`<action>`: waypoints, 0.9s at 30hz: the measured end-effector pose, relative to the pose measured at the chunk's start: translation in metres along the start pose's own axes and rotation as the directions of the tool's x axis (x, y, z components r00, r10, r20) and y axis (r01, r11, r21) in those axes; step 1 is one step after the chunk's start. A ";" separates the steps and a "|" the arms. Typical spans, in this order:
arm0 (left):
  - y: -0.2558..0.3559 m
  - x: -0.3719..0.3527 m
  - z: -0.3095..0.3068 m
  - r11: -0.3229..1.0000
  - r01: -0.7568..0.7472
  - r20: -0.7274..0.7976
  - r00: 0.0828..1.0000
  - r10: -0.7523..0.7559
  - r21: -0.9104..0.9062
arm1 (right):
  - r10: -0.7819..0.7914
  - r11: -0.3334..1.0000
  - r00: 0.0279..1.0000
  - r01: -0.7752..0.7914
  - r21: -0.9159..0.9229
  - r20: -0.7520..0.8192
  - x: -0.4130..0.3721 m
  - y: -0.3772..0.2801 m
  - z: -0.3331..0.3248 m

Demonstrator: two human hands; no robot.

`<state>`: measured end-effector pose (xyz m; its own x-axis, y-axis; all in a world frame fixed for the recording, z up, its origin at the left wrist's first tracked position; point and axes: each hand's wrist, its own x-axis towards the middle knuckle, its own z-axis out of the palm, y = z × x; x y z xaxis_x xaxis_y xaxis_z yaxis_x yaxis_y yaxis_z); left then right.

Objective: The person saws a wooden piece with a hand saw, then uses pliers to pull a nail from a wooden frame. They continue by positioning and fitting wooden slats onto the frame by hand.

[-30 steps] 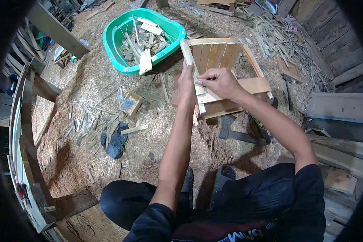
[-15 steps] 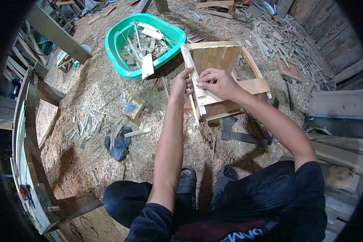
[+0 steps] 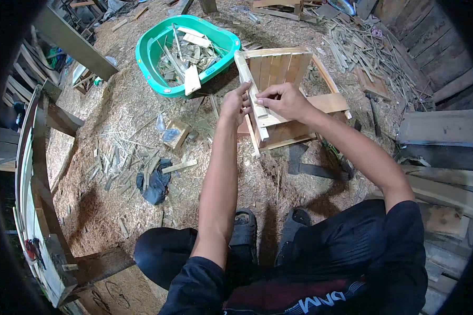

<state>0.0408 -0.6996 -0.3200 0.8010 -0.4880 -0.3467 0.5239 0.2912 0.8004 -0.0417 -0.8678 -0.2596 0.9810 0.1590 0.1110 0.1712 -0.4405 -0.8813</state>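
Observation:
A wooden chair-like frame (image 3: 284,68) with a slatted panel stands in front of me, a pale armrest-like bar (image 3: 249,79) along its left side. My left hand (image 3: 236,103) is at the outer left edge of that bar, its fingers partly curled around it. Over the bar's near part, my right hand (image 3: 285,102) pinches thumb and forefinger together; whatever lies between them is too small to make out. A flat board (image 3: 328,103) crosses the frame below my right wrist.
A green tub (image 3: 147,63) of wood scraps stands beyond the frame to the left. A hammer-like tool (image 3: 318,170) lies on the shavings near the frame. A black plastic bag (image 3: 156,184), a small wooden block (image 3: 177,134) and stacked boards (image 3: 441,194) at the right surround me.
The view has shifted slightly. My right thumb and forefinger have drawn closer together over the bar, and both hands remain at the frame.

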 end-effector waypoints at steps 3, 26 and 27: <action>0.000 -0.004 0.004 1.000 -0.005 -0.013 1.000 0.005 -0.028 | -0.004 1.000 1.000 0.004 -0.014 -0.007 -0.001 -0.003 0.001; 0.007 -0.055 0.005 0.904 -0.320 -0.199 0.902 0.382 0.283 | -0.044 0.999 0.990 0.042 -0.015 -0.136 0.000 -0.005 -0.001; 0.008 -0.058 0.009 0.878 -0.332 -0.210 0.884 0.417 0.345 | -0.046 0.999 0.989 0.043 -0.022 -0.139 -0.002 -0.007 -0.001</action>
<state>-0.0044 -0.6765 -0.2893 0.9877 -0.1370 -0.0755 0.0940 0.1336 0.9866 -0.0444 -0.8657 -0.2536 0.9753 0.0545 0.2143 0.2154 -0.4527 -0.8653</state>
